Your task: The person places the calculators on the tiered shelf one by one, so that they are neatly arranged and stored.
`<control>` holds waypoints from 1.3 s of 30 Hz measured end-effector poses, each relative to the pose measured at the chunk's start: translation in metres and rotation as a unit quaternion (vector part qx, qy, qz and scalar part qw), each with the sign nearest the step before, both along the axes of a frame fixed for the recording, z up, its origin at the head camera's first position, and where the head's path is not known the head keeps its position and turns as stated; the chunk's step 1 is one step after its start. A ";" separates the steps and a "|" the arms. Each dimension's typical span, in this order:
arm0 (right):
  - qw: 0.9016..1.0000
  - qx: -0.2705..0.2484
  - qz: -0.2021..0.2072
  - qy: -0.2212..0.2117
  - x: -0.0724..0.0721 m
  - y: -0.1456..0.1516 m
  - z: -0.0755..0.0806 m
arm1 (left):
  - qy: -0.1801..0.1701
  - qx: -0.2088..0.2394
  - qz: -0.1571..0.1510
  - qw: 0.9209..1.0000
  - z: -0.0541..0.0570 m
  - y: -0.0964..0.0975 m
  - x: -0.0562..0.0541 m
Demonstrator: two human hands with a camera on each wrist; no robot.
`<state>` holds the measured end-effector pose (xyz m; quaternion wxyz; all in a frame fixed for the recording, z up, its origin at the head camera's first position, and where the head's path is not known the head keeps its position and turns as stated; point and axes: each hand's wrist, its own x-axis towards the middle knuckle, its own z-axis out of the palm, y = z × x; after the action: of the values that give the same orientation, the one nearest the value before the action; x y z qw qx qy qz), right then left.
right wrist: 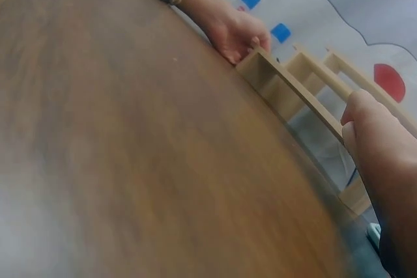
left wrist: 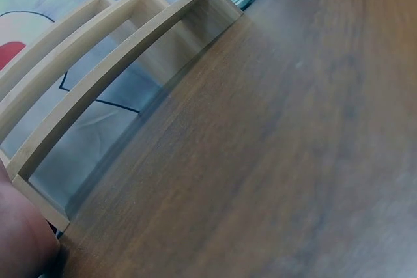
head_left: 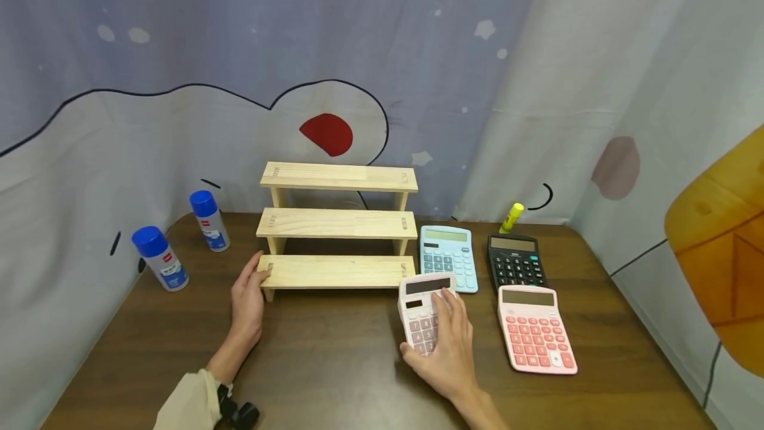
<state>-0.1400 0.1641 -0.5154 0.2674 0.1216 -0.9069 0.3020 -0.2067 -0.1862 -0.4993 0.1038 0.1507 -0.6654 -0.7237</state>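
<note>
In the head view, a three-tier wooden display rack (head_left: pixel 337 272) stands toward the back of the table. My left hand (head_left: pixel 247 300) grips the left end of its lowest step. A white calculator with greyish-mauve keys (head_left: pixel 420 317) is in my right hand (head_left: pixel 447 344), thumb at its lower left edge and fingers over its right side. It overlaps the rack's front right corner and a light blue calculator (head_left: pixel 447 254). The right wrist view shows my right thumb side (right wrist: pixel 381 135), with the calculator hidden.
At right, a pink calculator (head_left: pixel 534 330) lies in front of a black calculator (head_left: pixel 513 261). Behind them is a yellow highlighter (head_left: pixel 511 217). Two blue-capped spray cans (head_left: pixel 167 267) stand at left. A printed curtain (head_left: pixel 179 138) hangs round the brown table (head_left: pixel 334 363).
</note>
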 end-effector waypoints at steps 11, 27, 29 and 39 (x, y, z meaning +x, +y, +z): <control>0.999 -0.003 0.033 0.012 0.004 -0.018 0.003 | 0.003 -0.004 0.003 1.000 0.000 -0.001 0.000; 0.992 0.012 0.123 0.038 0.016 -0.060 0.004 | 0.008 0.000 0.000 1.000 0.000 -0.001 -0.002; 0.991 0.015 0.129 0.036 0.018 -0.066 0.004 | 0.009 0.001 -0.001 1.000 0.000 -0.001 -0.002; 0.987 0.013 0.160 0.017 0.019 -0.093 0.004 | 0.009 -0.004 0.007 1.000 -0.002 -0.002 -0.001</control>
<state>-0.1213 0.0711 -0.5111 0.2298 0.2736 -0.8748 0.3270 -0.2075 -0.1879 -0.5009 0.1150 0.1483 -0.6662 -0.7218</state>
